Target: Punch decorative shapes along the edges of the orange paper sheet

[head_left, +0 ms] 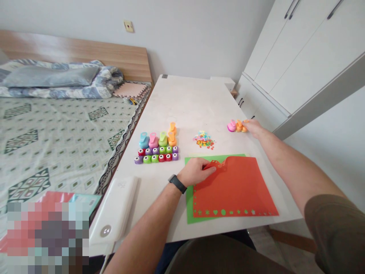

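Note:
My left hand (199, 172) pinches the upper left edge of a red sheet of paper (236, 186), which buckles upward there. Small shapes are punched out along the sheet's left and bottom edges, and near my fingers. Beneath it lies a green sheet (190, 213), showing at the left and top. My right hand (253, 127) reaches to the far right of the table, its fingers closed at an orange paper punch (244, 128). Beside that punch stand another orange punch (238, 126) and a pink punch (231, 126). My right fingertips are partly hidden.
Colourful punched paper bits (204, 140) lie heaped mid-table. Left of them stand larger lever punches (153, 140) and rows of small round punches (154, 158). A white device with a cable (118, 209) lies at the table's left edge. A bed (65, 133) adjoins on the left.

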